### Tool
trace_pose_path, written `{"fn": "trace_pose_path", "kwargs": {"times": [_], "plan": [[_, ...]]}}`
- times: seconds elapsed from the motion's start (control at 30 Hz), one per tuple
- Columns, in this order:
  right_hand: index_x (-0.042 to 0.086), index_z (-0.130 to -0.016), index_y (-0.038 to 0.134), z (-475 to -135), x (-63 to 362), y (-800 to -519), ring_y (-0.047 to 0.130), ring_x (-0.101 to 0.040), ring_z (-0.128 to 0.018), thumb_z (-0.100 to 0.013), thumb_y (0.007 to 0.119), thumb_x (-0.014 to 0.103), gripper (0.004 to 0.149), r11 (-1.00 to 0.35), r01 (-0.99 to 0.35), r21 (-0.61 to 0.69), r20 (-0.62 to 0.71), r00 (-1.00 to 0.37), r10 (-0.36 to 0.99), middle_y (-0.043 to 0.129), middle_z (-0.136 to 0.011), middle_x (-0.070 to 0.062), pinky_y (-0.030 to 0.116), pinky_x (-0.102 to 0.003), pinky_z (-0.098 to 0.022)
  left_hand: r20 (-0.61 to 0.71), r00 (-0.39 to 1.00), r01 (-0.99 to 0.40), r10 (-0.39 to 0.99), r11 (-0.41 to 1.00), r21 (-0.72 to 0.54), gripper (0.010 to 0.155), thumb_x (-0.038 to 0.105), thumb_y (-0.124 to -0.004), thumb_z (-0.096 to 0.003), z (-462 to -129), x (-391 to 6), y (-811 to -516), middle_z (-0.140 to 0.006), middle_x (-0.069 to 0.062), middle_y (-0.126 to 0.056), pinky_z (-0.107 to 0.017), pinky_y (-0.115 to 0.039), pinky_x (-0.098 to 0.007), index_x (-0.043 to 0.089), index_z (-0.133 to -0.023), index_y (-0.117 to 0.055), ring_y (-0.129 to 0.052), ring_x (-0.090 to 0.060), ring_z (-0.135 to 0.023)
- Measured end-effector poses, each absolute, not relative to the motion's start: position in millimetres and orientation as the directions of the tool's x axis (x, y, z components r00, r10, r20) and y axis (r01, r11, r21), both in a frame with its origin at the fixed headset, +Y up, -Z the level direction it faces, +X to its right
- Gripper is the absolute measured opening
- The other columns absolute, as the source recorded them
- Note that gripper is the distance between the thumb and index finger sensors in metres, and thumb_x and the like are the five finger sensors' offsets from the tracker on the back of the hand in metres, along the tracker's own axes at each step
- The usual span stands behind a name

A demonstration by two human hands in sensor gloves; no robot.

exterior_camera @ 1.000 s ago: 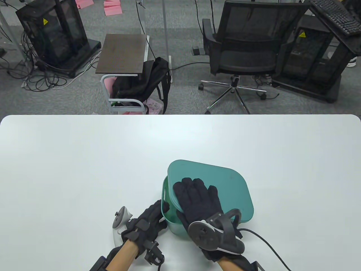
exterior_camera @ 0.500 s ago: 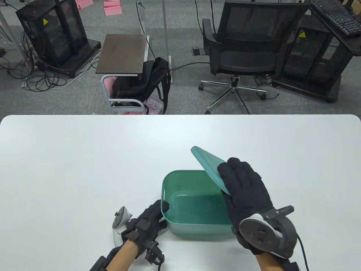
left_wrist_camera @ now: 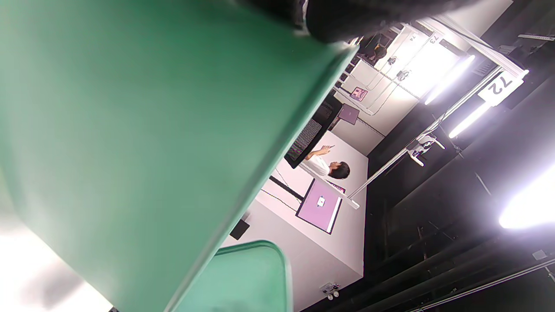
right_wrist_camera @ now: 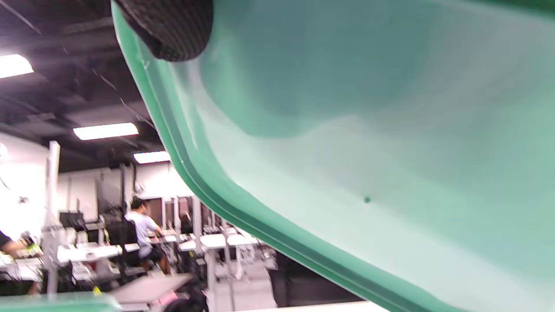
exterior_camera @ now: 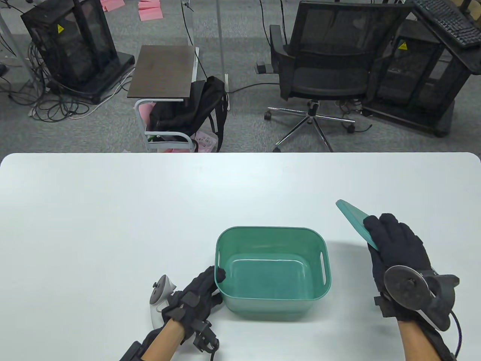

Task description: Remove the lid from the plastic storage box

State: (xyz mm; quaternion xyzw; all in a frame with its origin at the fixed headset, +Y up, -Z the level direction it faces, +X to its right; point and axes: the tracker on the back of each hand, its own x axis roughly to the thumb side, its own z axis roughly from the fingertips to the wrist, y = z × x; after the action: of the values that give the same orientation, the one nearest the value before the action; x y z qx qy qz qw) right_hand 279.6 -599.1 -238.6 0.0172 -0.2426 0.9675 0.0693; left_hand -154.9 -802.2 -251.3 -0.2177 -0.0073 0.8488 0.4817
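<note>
— Where's the lid (exterior_camera: 355, 219) now? I can't see past the right hand (exterior_camera: 398, 255).

— Off the storage box (exterior_camera: 271, 272) entirely. It's in the air, well to the right of the box, tilted steeply with one corner pointing up and away. The right hand grips it along its near edge, fingers (exterior_camera: 379, 225) curled over the upper face; the right wrist view shows a gloved fingertip (right_wrist_camera: 171, 30) pressed against the lid's rim, so it's a proper clamp, not a balance.

— And the left hand (exterior_camera: 199, 291)?

— Planted at the box's near left corner, fingers closed over the rim there and pinching it. I'd say that's to keep the tub from sliding on the white table (exterior_camera: 112, 210) while the lid comes away (the plastic looks light enough to skate).

— Anything in the box?

— Nothing I can make out; just the green floor and a slot handle in the right wall.

— So the job's done?

— Nearly, I reckon. The lid only wants setting down on the table to the right, and the tilt means it should be levelled first or that low edge will catch.
</note>
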Motion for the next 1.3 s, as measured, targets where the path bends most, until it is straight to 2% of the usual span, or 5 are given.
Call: {"fn": "trace_pose_path", "kwargs": {"times": [0.27,0.43,0.6,0.97,1.3], "plan": [[0.041,-0.101,0.065,-246.4,316.6,-665.9,0.080,-0.041,-0.089,-0.059,0.069,0.041,0.043,-0.943,-0.072,-0.325,-0.033,-0.996,0.088,0.069,-0.110,-0.006,0.070,-0.061,-0.063,-0.363,-0.441,-0.816,0.821,-0.535,-0.218,0.050,0.045,-0.056,-0.0588,-251.1,-154.9,-802.0,-0.113,-0.024,-0.006,-0.063,-0.027,-0.072,0.011,-0.095,-0.066,-0.011,-0.054,-0.099],[0.042,-0.100,0.066,-248.2,315.7,-698.7,0.082,-0.041,-0.088,-0.058,0.070,0.040,0.042,-0.964,-0.080,-0.253,-0.034,-0.995,0.092,0.070,-0.109,-0.006,0.071,-0.062,-0.062,-0.363,-0.442,-0.816,0.821,-0.536,-0.218,0.050,0.045,-0.056,-0.0589,-251.0,-155.0,-801.8,-0.113,-0.024,-0.005,-0.063,-0.027,-0.071,0.011,-0.095,-0.066,-0.011,-0.054,-0.099],[0.041,-0.100,0.066,-249.4,310.0,-724.3,0.074,-0.042,-0.093,-0.058,0.071,0.036,0.043,-0.987,-0.020,-0.162,-0.006,-1.000,0.021,0.069,-0.110,-0.006,0.063,-0.067,-0.066,-0.366,-0.442,-0.815,0.819,-0.537,-0.218,0.050,0.044,-0.056,-0.0588,-250.8,-155.1,-801.7,-0.113,-0.024,-0.006,-0.064,-0.028,-0.071,0.012,-0.095,-0.066,-0.011,-0.054,-0.099],[0.028,-0.110,0.040,-244.2,315.6,-754.4,0.045,-0.048,-0.103,-0.058,0.076,0.028,0.064,-0.987,-0.085,0.138,0.019,-0.996,0.089,0.043,-0.117,-0.013,0.047,-0.070,-0.069,-0.367,-0.439,-0.816,0.820,-0.535,-0.219,0.050,0.044,-0.056,-0.0589,-250.7,-155.4,-801.7,-0.113,-0.024,-0.006,-0.064,-0.028,-0.071,0.012,-0.095,-0.066,-0.011,-0.054,-0.099],[0.024,-0.112,0.028,-243.3,314.0,-767.6,0.031,-0.051,-0.103,-0.056,0.082,0.034,0.079,-0.933,-0.098,0.346,0.020,-0.994,0.112,0.027,-0.118,-0.016,0.045,-0.071,-0.069,-0.368,-0.438,-0.817,0.820,-0.534,-0.218,0.050,0.045,-0.056,-0.0589,-250.7,-155.4,-801.6,-0.113,-0.025,-0.006,-0.064,-0.028,-0.071,0.012,-0.095,-0.066,-0.011,-0.054,-0.098]]}}
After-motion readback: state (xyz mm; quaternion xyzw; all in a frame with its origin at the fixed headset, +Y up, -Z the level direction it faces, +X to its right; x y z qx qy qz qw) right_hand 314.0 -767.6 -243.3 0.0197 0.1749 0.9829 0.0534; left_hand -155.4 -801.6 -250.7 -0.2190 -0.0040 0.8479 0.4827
